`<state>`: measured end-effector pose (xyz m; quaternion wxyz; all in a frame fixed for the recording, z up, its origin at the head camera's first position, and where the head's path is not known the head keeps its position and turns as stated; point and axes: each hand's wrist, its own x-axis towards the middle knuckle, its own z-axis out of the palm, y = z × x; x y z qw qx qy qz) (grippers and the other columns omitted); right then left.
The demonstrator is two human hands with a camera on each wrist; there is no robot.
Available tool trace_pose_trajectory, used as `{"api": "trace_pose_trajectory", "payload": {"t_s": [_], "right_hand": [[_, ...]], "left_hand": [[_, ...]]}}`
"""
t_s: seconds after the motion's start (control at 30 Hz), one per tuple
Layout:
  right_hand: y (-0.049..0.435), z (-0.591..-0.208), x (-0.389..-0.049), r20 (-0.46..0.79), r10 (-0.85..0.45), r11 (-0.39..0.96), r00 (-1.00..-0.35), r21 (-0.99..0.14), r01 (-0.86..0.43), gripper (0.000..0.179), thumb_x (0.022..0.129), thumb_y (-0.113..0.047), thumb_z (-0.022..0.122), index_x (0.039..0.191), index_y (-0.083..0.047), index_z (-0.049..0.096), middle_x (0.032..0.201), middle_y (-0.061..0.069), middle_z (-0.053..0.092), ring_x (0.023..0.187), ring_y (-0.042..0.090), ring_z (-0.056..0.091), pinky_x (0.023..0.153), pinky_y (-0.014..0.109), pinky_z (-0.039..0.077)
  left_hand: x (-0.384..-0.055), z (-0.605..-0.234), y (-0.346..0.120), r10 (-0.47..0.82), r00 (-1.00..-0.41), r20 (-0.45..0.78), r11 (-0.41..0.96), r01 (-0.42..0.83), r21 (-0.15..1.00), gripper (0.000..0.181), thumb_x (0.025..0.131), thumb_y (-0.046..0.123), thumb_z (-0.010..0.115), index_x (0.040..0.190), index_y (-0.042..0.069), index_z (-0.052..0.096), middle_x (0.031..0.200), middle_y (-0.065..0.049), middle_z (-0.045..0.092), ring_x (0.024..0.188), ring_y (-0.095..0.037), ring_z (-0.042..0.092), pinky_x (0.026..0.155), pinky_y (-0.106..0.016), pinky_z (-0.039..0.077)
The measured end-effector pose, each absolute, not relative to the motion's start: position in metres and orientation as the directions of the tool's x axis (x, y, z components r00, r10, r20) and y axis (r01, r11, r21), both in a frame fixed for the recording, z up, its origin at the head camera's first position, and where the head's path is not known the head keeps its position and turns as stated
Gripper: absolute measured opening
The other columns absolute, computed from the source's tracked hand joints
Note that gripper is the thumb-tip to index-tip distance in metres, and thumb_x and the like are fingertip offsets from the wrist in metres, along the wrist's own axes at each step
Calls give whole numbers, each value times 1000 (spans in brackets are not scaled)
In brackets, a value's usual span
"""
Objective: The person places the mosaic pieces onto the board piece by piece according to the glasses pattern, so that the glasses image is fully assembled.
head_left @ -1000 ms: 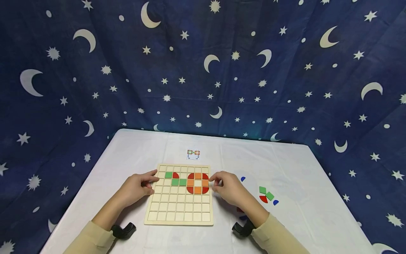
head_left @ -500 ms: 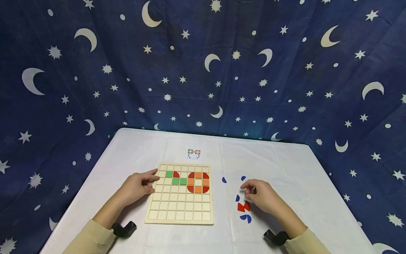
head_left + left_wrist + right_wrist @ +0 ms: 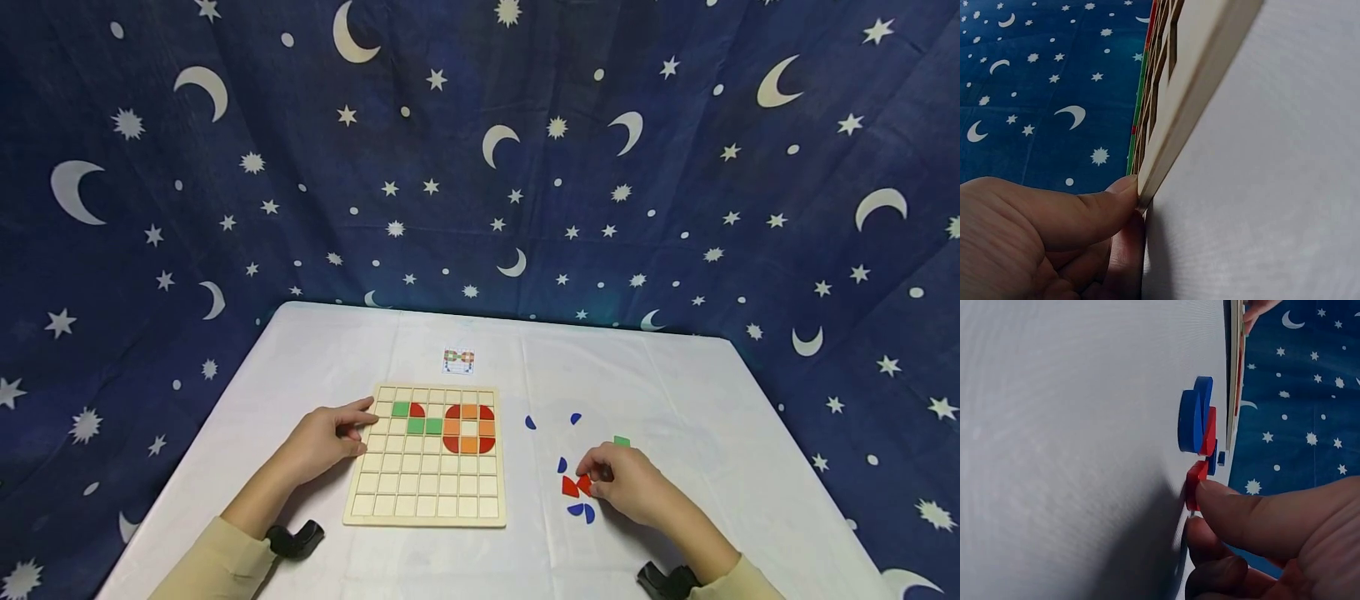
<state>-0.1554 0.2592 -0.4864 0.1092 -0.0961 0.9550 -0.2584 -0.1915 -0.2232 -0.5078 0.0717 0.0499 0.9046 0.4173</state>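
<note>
My left hand holds the left edge of the pale wooden grid board. In the left wrist view, the thumb lies against the board's rim. Green squares, orange squares and red quarter-circles fill some cells in the board's upper rows. To the right of the board, my right hand pinches a red quarter-circle tile low at the tabletop between thumb and fingers. Another red quarter-circle lies just left of it.
Blue half-round tiles lie around the red ones, with more further back. A green square shows partly behind the right hand. A small pattern card lies beyond the board on the white-covered table. A starry cloth hangs behind.
My right hand has left the board's right edge, moved right over the loose tiles, then lowered onto a red quarter-circle. The left hand has stayed at the board's left edge.
</note>
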Motion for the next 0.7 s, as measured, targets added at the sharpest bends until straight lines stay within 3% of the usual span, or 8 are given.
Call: {"api": "trace_pose_trajectory", "payload": {"t_s": [0.17,0.37,0.53,0.7], "right_hand": [[259,-488,-155,-146,-220,863,-964,-490,-123,25,84,-9,90,84,-23,69,77,-7,56,75,10,50,68,25,41],[259,-490,-155,-93,-182,889,-979,-442,-123,35,82,-19,93,73,-21,58,69,-8,54,70,9,48,65,26,38],[260,-488,-157,-118,-180,881,-977,-460,-107,23,89,-6,84,87,-24,69,72,-9,56,72,8,51,68,24,42],[264,-483,-156,-195,-269,864,-943,-481,-147,33,88,4,80,101,-26,77,82,-8,58,82,12,54,73,24,46]], "left_hand": [[-191,-507,-223,149,-985,-88,649,30,760,47,84,-1,83,130,11,79,165,-8,54,84,-16,58,70,-24,44],[-191,-506,-224,151,-985,-85,649,34,760,47,84,-1,83,129,10,78,165,-8,54,85,-17,58,70,-24,44],[-192,-506,-224,152,-985,-83,650,36,759,47,84,-1,83,129,10,79,164,-8,55,84,-16,58,71,-24,44],[-192,-506,-224,154,-985,-84,651,37,758,47,84,-1,83,129,10,79,164,-8,55,85,-16,58,71,-24,44]]}}
